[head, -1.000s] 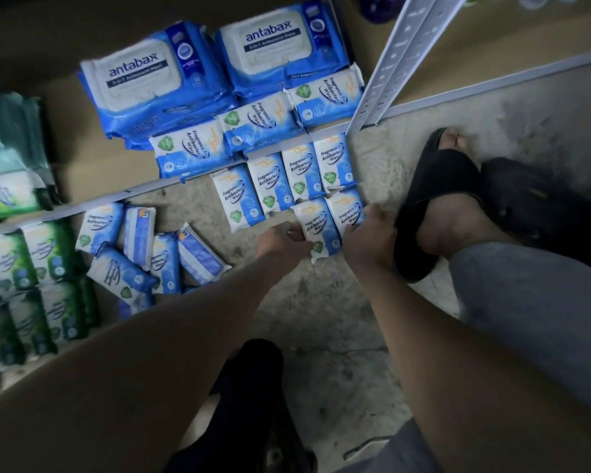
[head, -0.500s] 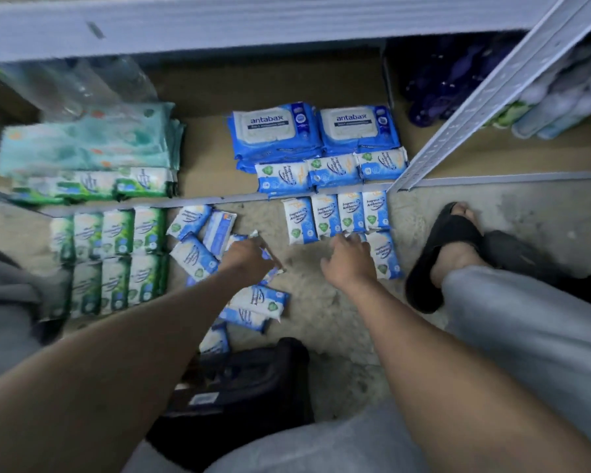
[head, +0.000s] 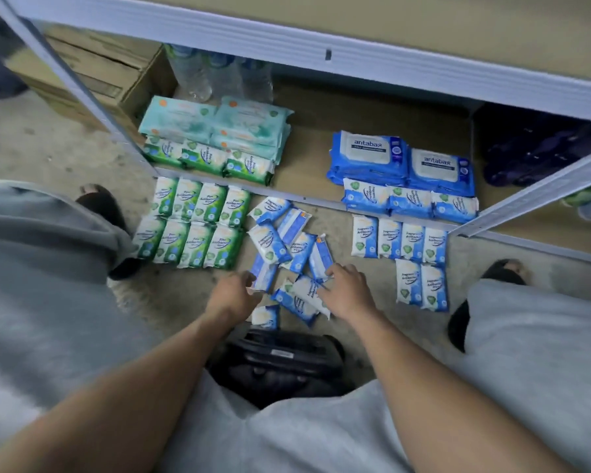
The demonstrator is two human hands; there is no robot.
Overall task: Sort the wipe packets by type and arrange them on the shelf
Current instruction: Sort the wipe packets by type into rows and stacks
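the left hand pinches a small blue-and-white plastic wipe packet, likely for sorting; the right hand, fingers relaxed, rests on the loose heap.

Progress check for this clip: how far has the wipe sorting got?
Done: green packets form a neat grid on the floor, and six blue packets are lined up at right. In hand: left hand and right hand reach into the loose blue pile; grips unclear. Left: straighten that pile, then move the floor groups onto the shelf.
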